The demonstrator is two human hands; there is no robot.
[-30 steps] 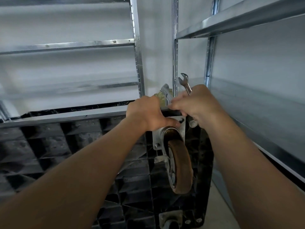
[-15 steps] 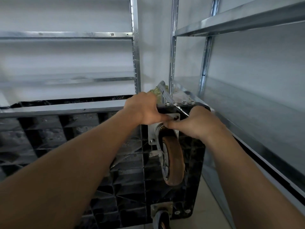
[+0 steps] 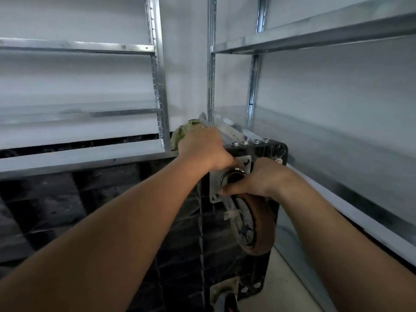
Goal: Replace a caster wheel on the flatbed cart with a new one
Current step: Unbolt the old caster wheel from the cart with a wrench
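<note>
Cart (image 3: 180, 221) is tipped up on its edge, black ribbed underside facing us, and the old caster (image 3: 254, 224) w/ its worn brown wheel sits at about 4 o'clock of frame centre, up near the cart's top right corner. Left hand (image 3: 202, 149) is at the top edge of the cart, fingers curled down toward the upper corner of the mounting plate (image 3: 245, 164) — can't tell what it's got hold of, fingers are hidden behind the knuckles. Right hand (image 3: 258, 179) wraps the swivel neck just above the wheel, thumb pointing toward 9 o'clock across the plate, gripping the caster itself. Four nuts (image 3: 249, 141) are lined up loose on the cart's top edge at 12 o'clock from the plate, so looks like the fasteners are off; the visible top-right hole in the plate seems bare, though the lower-left corner may have hardware in it, too small to call. My read: removal nearly done, caster about to lift free; new one not in view, so fitting and re-bolting all left. A second caster (image 3: 225, 293) peeks in at 6 o'clock, low on the cart. A crumpled greenish rag or bag (image 3: 182, 134) sits behind the left hand. Surroundings: bare galvanised shelving (image 3: 157, 86) on two sides, white wall, pale floor (image 3: 292, 289) at bottom right.
</note>
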